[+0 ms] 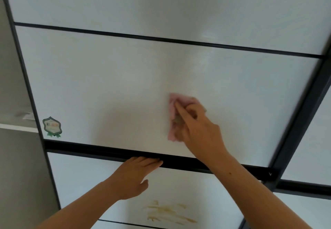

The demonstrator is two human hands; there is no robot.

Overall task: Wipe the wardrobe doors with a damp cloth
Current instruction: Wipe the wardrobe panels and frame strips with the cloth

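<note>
A white wardrobe door (107,85) with black frame bars fills the view. My right hand (198,128) presses a pink cloth (172,110) flat against the middle panel, right of centre, fingers curled over the cloth. My left hand (134,176) rests flat on the lower panel, with straight fingertips touching the thick black crossbar (89,151). Yellowish smears (168,212) mark the lower panel below my left hand.
A green badge sticker (52,126) sits at the middle panel's lower left corner. A grey wall (16,157) lies to the left of the door. A black vertical frame (300,114) separates this door from another white door on the right.
</note>
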